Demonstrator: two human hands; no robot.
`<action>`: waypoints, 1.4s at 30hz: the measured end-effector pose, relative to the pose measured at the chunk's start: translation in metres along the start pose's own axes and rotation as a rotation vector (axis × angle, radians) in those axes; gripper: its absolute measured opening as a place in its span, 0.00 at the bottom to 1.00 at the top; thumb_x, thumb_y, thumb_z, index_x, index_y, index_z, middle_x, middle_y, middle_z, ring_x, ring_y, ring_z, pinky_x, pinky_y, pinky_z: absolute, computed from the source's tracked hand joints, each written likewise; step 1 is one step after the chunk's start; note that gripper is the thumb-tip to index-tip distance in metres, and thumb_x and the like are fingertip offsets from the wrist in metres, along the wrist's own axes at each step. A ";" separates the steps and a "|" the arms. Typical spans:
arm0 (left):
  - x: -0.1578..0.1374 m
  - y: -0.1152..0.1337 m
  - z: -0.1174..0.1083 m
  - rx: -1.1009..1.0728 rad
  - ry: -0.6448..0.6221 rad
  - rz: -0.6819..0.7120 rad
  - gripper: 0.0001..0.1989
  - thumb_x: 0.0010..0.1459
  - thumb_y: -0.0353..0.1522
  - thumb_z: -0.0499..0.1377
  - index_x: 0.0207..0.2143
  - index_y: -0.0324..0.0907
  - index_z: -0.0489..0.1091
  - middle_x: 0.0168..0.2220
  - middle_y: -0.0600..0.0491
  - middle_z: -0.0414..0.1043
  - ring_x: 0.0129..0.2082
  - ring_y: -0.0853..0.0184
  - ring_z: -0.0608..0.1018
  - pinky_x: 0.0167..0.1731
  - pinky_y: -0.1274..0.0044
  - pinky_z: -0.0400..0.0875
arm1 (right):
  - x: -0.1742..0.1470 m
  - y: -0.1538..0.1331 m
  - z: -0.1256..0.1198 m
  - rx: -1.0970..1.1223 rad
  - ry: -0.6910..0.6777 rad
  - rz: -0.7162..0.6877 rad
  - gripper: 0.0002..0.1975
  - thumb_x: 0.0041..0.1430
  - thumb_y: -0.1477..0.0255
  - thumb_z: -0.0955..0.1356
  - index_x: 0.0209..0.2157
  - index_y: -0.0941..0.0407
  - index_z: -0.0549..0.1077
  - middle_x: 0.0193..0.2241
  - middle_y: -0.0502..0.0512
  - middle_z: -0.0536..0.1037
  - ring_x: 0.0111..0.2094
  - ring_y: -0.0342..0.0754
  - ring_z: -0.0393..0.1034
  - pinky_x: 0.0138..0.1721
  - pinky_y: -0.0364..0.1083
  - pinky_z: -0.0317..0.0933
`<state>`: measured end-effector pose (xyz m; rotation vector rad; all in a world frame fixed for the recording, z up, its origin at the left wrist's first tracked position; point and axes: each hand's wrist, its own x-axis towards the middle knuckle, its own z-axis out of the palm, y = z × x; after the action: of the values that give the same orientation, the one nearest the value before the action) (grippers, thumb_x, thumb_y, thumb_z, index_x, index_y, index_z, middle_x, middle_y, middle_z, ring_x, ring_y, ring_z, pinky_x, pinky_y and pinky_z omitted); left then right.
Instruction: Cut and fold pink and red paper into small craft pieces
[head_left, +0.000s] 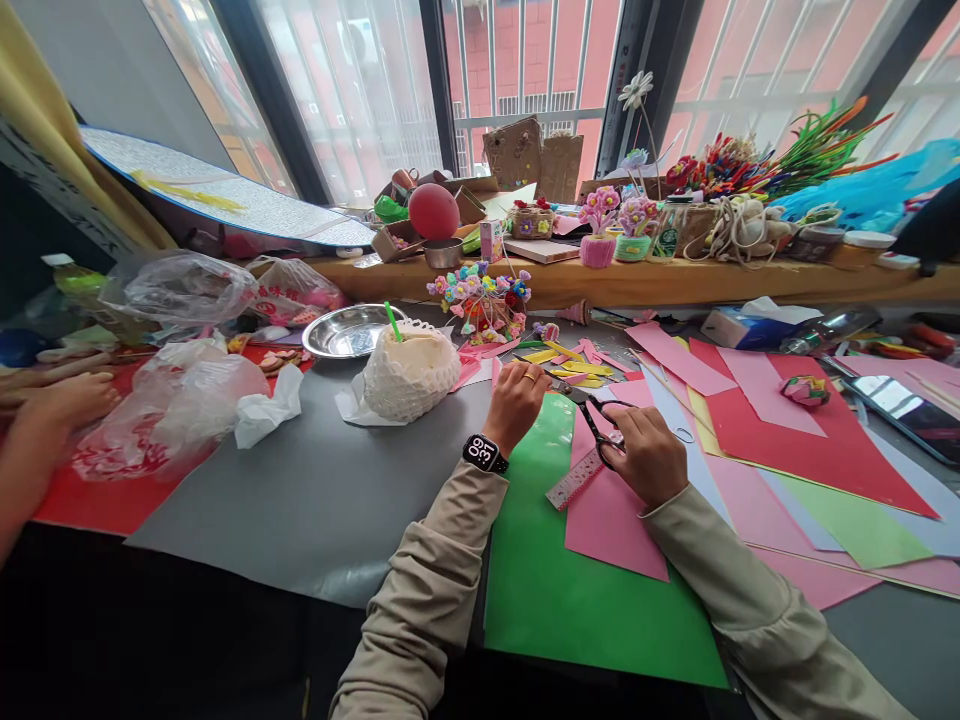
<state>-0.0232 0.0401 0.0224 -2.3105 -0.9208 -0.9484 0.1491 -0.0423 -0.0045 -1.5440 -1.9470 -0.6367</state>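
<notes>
My right hand [651, 455] is closed on black-handled scissors [592, 420], with fingers in the loops. The blades point left toward my left hand [517, 402], which wears a ring and has its fingers pinched together. Whatever lies between those fingertips is too small to make out. Below the scissors, a pink paper sheet [616, 535] rests on a green sheet [592, 610]. A small clear ruler [576, 480] lies across the edge of the pink paper. Yellow paper strips [589, 370] are scattered just beyond both hands.
Left of my arm stands a netted coconut [411, 372] with a green straw, near a metal plate [349, 335]. Craft flowers [484, 300] stand behind. Coloured sheets [817, 440] and a phone [911, 415] lie right. Another person's hand [71, 405] is at far left, beside plastic bags [187, 390].
</notes>
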 end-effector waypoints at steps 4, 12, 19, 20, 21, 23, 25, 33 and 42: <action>0.000 0.000 0.001 -0.042 -0.006 -0.038 0.08 0.53 0.29 0.48 0.29 0.40 0.66 0.31 0.50 0.67 0.34 0.66 0.66 0.36 0.73 0.57 | 0.000 0.000 0.000 0.020 0.009 0.008 0.14 0.44 0.76 0.62 0.37 0.58 0.66 0.31 0.53 0.71 0.35 0.50 0.59 0.33 0.45 0.52; -0.001 0.000 0.002 -0.180 0.027 -0.181 0.08 0.52 0.31 0.49 0.27 0.40 0.67 0.29 0.51 0.68 0.32 0.67 0.66 0.34 0.74 0.58 | 0.001 -0.001 -0.001 0.019 0.015 0.021 0.14 0.43 0.77 0.62 0.37 0.58 0.66 0.31 0.52 0.71 0.34 0.49 0.59 0.32 0.44 0.53; -0.001 0.000 0.003 -0.513 0.036 -0.501 0.06 0.50 0.32 0.52 0.26 0.40 0.66 0.28 0.53 0.69 0.30 0.69 0.69 0.34 0.76 0.61 | 0.001 0.001 -0.002 0.003 0.053 0.034 0.14 0.43 0.76 0.63 0.36 0.58 0.66 0.29 0.53 0.71 0.33 0.49 0.59 0.30 0.43 0.53; -0.001 0.001 0.003 -0.611 0.022 -0.586 0.06 0.50 0.32 0.52 0.27 0.40 0.66 0.27 0.53 0.69 0.28 0.70 0.70 0.32 0.77 0.62 | 0.001 0.001 -0.002 0.000 0.055 0.034 0.14 0.43 0.76 0.63 0.36 0.58 0.66 0.29 0.53 0.71 0.33 0.49 0.59 0.30 0.44 0.53; 0.000 0.002 0.003 -0.724 0.002 -0.677 0.07 0.50 0.33 0.51 0.28 0.40 0.66 0.26 0.53 0.69 0.26 0.71 0.70 0.29 0.78 0.63 | 0.001 0.001 -0.002 -0.003 0.056 0.034 0.14 0.43 0.76 0.63 0.36 0.58 0.66 0.29 0.53 0.71 0.33 0.49 0.59 0.30 0.44 0.53; 0.001 0.005 0.002 -0.950 -0.040 -0.846 0.08 0.49 0.35 0.51 0.28 0.39 0.65 0.22 0.54 0.69 0.21 0.73 0.71 0.24 0.80 0.64 | 0.001 0.001 -0.002 -0.008 0.052 0.032 0.14 0.43 0.76 0.63 0.36 0.58 0.66 0.29 0.53 0.71 0.34 0.49 0.59 0.31 0.44 0.53; 0.003 0.007 0.001 -1.104 -0.075 -0.971 0.11 0.49 0.37 0.50 0.25 0.38 0.65 0.18 0.54 0.68 0.18 0.74 0.70 0.20 0.82 0.63 | 0.001 0.001 -0.002 -0.011 0.051 0.031 0.14 0.43 0.76 0.63 0.37 0.58 0.66 0.29 0.53 0.71 0.34 0.49 0.59 0.31 0.44 0.53; 0.005 0.008 0.003 -1.593 -0.380 -1.187 0.16 0.42 0.42 0.55 0.17 0.36 0.63 0.12 0.57 0.62 0.11 0.79 0.63 0.14 0.85 0.55 | 0.002 -0.002 -0.004 -0.038 0.072 -0.059 0.12 0.47 0.75 0.61 0.37 0.59 0.66 0.31 0.54 0.71 0.33 0.48 0.59 0.35 0.44 0.53; 0.002 0.001 0.005 -1.924 -0.483 -1.250 0.06 0.44 0.31 0.53 0.20 0.36 0.64 0.15 0.57 0.63 0.15 0.79 0.64 0.16 0.85 0.57 | 0.002 0.000 -0.008 -0.084 0.107 -0.103 0.12 0.49 0.75 0.61 0.38 0.59 0.66 0.33 0.54 0.71 0.35 0.47 0.59 0.35 0.44 0.54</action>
<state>-0.0190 0.0434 0.0208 -3.2059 -2.5795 -2.7138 0.1496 -0.0464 0.0025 -1.4348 -1.9511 -0.8373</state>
